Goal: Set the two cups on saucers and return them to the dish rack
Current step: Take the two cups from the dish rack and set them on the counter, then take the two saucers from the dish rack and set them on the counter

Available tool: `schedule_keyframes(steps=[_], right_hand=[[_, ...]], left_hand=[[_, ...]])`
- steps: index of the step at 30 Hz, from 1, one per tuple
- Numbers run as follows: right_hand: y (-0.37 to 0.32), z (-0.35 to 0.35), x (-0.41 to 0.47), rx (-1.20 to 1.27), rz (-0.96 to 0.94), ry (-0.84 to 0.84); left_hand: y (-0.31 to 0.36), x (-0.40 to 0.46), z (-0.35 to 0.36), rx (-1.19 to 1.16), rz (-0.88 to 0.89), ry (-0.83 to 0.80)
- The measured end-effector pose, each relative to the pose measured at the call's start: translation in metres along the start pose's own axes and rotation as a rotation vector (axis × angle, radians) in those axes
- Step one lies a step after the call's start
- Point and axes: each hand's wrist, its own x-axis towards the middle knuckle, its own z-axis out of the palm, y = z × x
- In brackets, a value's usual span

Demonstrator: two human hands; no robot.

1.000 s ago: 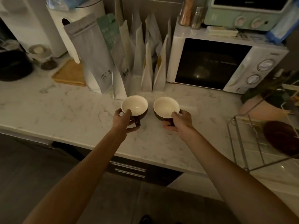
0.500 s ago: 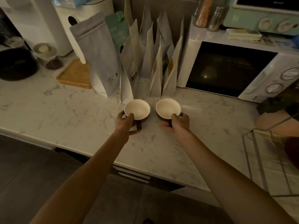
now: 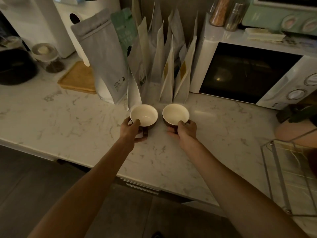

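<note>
On the marble counter (image 3: 72,121), just in front of a row of standing pouches, sit two cups side by side — close together but not touching. Both are white inside and dark brown outside, upright and empty. The left cup (image 3: 144,115) is gripped by the left hand (image 3: 131,130), thumb hooked over the near rim and fingers curled around the dark handle. The right cup (image 3: 175,113) is gripped by the right hand (image 3: 184,133) in the same way, thumb on the near rim, fingers wrapped below it. The two hands are apart, one cup each. Whether the cups rest on the counter or are just lifted off it, I cannot tell.

Behind them stand the pouches: one large grey bag (image 3: 103,62), one green-topped bag (image 3: 124,30) and about six or seven pale ones (image 3: 167,73) fanned together, too overlapped to count surely. One white microwave (image 3: 248,71) stands to the right, with two jars (image 3: 226,12) and one mint-green oven (image 3: 283,14) on top. One wooden tray (image 3: 78,78) lies to the left, near one glass canister (image 3: 48,57) and one dark bowl (image 3: 15,67).

One wire dish rack (image 3: 281,170) stands at the far right edge of the counter — well apart from the cups.
</note>
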Motion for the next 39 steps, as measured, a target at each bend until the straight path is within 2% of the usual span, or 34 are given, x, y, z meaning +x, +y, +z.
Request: schedule_keyframes(steps=[10,17,20,22,24,27,30,33,36,39], right_hand=[[-0.006,0.005,-0.014,0.027,0.062,-0.036],[-0.021,-0.008,-0.024,-0.172,0.064,-0.074],[-0.026,-0.018,-0.028,-0.299,0.005,-0.071],[-0.031,-0.025,-0.034,-0.443,-0.078,-0.048],[-0.038,-0.036,-0.041,-0.697,-0.228,-0.039],[-0.048,-0.054,-0.056,-1.045,-0.478,-0.067],[-0.059,-0.074,-0.074,-1.229,-0.667,-0.088],[-0.072,-0.099,-0.089,-1.377,-0.768,-0.110],[-0.086,-0.131,-0.102,-1.534,-0.714,-0.200],[-0.095,-0.166,-0.116,-1.663,-0.627,-0.321]], left_hand=[[0.003,0.003,-0.002,0.044,0.004,-0.021],[0.007,0.001,-0.003,0.196,0.057,-0.022],[0.008,-0.005,-0.004,0.366,0.160,0.038],[0.009,-0.009,-0.006,0.596,0.278,0.100],[0.011,-0.017,-0.009,0.839,0.403,0.151],[0.012,-0.035,-0.008,1.077,0.590,0.141],[0.019,-0.061,0.001,1.190,0.740,0.000],[0.033,-0.092,0.018,1.284,0.747,-0.324],[0.038,-0.121,0.035,1.537,0.686,-0.580],[0.029,-0.147,0.054,1.677,0.728,-0.618]])
